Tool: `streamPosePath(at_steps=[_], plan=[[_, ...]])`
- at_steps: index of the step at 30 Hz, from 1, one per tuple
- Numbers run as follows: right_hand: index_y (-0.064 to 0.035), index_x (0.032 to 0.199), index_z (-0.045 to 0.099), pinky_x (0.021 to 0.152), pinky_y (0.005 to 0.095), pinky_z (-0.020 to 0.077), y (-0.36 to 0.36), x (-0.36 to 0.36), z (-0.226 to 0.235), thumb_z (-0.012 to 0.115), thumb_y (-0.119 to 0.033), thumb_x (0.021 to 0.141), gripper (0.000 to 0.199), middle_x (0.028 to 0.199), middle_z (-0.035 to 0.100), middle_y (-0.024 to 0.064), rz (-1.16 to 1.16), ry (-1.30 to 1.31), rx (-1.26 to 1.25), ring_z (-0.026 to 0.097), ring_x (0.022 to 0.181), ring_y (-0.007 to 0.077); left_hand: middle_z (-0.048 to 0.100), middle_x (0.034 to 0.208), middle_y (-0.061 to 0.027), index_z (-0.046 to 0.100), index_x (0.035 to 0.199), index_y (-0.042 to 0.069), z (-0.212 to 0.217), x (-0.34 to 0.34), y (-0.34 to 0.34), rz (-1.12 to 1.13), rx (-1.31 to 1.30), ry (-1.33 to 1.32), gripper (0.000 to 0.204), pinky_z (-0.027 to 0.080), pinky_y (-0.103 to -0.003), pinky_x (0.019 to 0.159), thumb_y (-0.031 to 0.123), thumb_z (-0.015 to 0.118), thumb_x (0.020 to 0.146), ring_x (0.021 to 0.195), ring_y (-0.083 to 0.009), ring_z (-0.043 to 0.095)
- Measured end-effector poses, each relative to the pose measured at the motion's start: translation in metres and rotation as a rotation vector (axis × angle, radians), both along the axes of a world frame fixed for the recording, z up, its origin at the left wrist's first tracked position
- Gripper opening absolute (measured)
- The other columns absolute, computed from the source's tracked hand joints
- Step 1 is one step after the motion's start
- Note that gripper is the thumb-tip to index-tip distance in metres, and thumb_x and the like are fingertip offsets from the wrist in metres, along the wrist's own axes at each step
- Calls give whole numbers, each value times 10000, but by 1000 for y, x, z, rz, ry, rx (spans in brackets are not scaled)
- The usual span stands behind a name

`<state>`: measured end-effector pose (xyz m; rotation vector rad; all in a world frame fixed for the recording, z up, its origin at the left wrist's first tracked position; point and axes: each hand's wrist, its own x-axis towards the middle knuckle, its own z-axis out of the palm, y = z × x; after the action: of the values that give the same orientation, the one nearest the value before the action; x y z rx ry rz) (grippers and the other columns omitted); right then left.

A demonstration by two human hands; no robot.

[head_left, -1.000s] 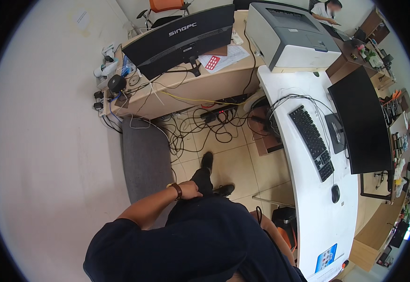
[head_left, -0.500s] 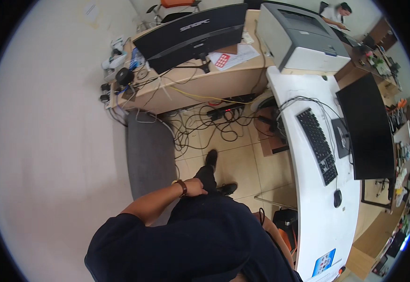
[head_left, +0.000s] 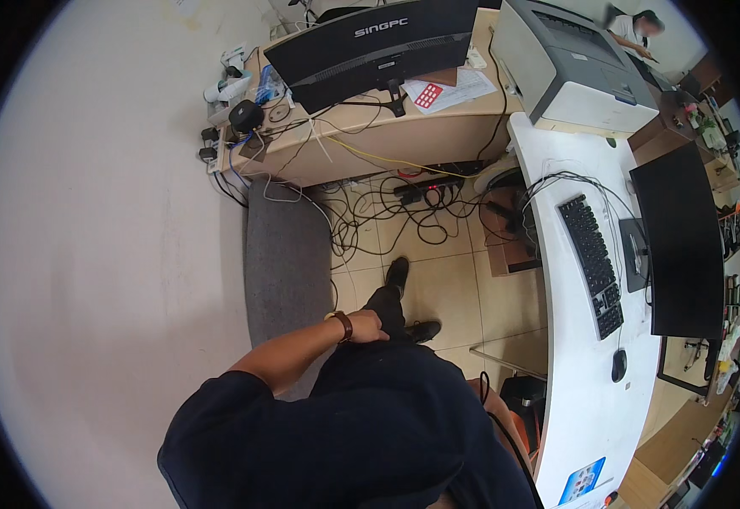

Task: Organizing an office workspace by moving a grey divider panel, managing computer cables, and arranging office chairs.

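My left hand, with a brown-strapped watch at the wrist, rests at the front of my dark trousers, just past the hem of my dark shirt. Its fingers look curled closed; whatever they may hold is hidden. Of my right arm only a strip shows beside the shirt, with a black cable running along it. My right hand is out of sight. One black shoe and another shoe stand on the tiled floor.
On my right a white desk bears a keyboard, a mouse and a monitor. A printer and second monitor stand ahead. Tangled cables lie by a grey padded seat. A person sits far right.
The view has shifted, so the surroundings sit a little further right and most lie slightly higher. My left hand keeps its place at my trousers.
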<state>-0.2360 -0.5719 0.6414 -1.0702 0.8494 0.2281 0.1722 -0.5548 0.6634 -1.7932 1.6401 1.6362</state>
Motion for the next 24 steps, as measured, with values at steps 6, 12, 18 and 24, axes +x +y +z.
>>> streamPosePath(at_steps=[6, 12, 18, 24], plan=[[62, 1136, 623, 923, 360, 464, 3, -7, -10, 789, -370, 693, 640, 1099, 680, 179, 83, 36, -54, 637, 1046, 260, 642, 832, -212, 677, 859, -31, 1, -3, -5, -15, 27, 8, 516, 462, -429, 761, 479, 607, 891, 807, -322, 610], [36, 909, 702, 675, 325, 511, 10, 1, -4, 613, -199, 861, 255, 780, 704, 113, -11, 55, -122, 633, 705, 154, 650, 881, -230, 685, 880, -38, 2, -6, -6, -31, 15, 12, 523, 467, -436, 793, 476, 591, 906, 859, -349, 621], [44, 933, 690, 692, 333, 516, 15, -1, -33, 621, -188, 848, 257, 787, 706, 121, 111, 222, -146, 650, 715, 172, 660, 942, -245, 697, 905, -37, -2, -5, -6, -90, -27, 1, 526, 473, -443, 827, 474, 575, 910, 907, -380, 625], [45, 942, 686, 704, 335, 516, 7, -1, -44, 620, -190, 844, 262, 801, 710, 127, 142, 115, -243, 658, 734, 184, 663, 917, -242, 702, 891, -28, -4, -6, -7, -62, 8, 5, 519, 474, -445, 825, 475, 573, 906, 898, -376, 627]])
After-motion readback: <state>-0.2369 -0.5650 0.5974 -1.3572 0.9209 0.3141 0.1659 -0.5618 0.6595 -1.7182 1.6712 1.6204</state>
